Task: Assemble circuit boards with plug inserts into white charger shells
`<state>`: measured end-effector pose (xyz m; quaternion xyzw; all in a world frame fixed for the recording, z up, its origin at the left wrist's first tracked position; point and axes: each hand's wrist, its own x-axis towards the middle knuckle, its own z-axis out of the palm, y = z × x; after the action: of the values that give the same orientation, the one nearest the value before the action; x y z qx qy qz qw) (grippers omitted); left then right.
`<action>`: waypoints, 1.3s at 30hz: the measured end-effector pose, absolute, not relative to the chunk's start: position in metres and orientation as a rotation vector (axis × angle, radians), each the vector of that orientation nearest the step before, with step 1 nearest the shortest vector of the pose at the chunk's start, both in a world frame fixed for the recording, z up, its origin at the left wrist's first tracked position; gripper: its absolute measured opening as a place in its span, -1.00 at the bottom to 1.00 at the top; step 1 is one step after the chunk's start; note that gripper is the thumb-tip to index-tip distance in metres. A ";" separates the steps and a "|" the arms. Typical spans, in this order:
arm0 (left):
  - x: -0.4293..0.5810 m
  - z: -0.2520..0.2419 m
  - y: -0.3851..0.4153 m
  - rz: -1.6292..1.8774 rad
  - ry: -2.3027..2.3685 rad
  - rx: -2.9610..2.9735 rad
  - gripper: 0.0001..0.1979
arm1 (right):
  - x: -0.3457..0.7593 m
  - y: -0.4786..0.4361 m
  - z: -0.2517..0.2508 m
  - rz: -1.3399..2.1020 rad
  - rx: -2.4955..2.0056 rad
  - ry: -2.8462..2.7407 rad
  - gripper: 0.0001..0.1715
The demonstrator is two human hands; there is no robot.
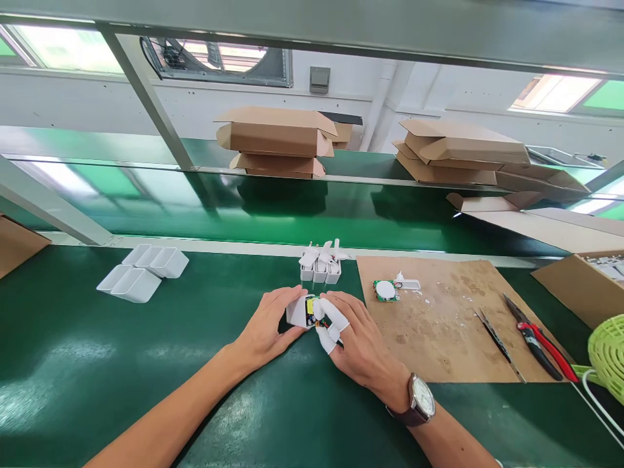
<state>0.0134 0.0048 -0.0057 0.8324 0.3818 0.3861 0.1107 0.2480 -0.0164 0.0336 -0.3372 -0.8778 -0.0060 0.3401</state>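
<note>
Two hands meet nr centre of the green tabletop (205, 416), both gripping. L hand (270, 325): fingers closed on white housing (295, 313), open end facing R. R hand (363, 341): thumb + forefinger in white finger covers (335, 314), pinching the exposed end of a circuit bd (311, 311) w/ yellow component, which sits at the housing mouth. Watch (421, 398) on R wrist. Just beyond the fingers: 3 small white cases (320, 275) in a row, filled w/ white parts. To R, brown sheet (424, 351) carrying green PCB (387, 290) w/ white disc, white frame (410, 284) beside it, tweezers (500, 344) and red/blk pliers (539, 339), approx. parallel. Far R: green basket (609, 357), open carton (578, 286). Far L: grp of white open boxes (136, 284). Bkgd: cartons stacked on shelf, L stack (275, 138) and R stack (463, 153).
</note>
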 end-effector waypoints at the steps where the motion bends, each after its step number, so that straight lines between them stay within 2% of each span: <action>1: 0.014 -0.006 0.005 1.142 1.110 2.436 -0.30 | 0.248 -0.016 0.033 -0.011 -0.869 -2.287 -0.17; 5: 0.014 -0.009 0.003 1.115 1.069 2.364 -0.25 | 0.247 -0.015 0.034 0.081 -0.853 -2.265 -0.27; 8: 0.013 -0.010 0.002 1.004 0.988 2.255 -0.17 | 0.249 -0.013 0.037 0.283 -0.834 -2.221 -0.32; 11: 0.013 -0.011 0.002 0.918 0.910 2.127 -0.15 | 0.253 -0.010 0.035 0.459 -0.871 -2.146 -0.48; 16: 0.015 -0.010 0.006 0.951 0.933 2.040 -0.28 | 0.251 0.001 0.022 0.469 -0.834 -2.187 -0.48; 23: 0.008 -0.010 0.011 1.070 1.096 1.840 -0.24 | 0.238 0.016 0.017 0.448 -0.695 -2.250 -0.59; 29: 0.003 -0.009 0.012 1.248 1.012 1.806 -0.01 | 0.234 0.015 0.023 0.398 -0.674 -2.149 -0.52; 32: 0.004 -0.007 0.009 1.294 0.978 1.823 0.07 | 0.236 0.013 0.023 0.446 -0.692 -2.151 -0.55; 34: 0.006 -0.005 0.007 1.277 1.006 1.860 0.01 | 0.236 0.012 0.020 0.502 -0.714 -2.197 -0.60; 35: 0.007 -0.004 0.007 1.252 1.037 1.885 -0.08 | 0.236 0.011 0.018 0.518 -0.725 -2.207 -0.61; 39: 0.010 0.001 0.007 1.229 1.097 1.934 -0.65 | 0.235 0.009 0.010 0.471 -0.767 -2.178 -0.57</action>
<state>0.0096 0.0070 0.0014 0.7271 0.4124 0.4622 0.2960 0.2351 0.0086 0.0104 -0.3007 -0.8539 0.1846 0.3826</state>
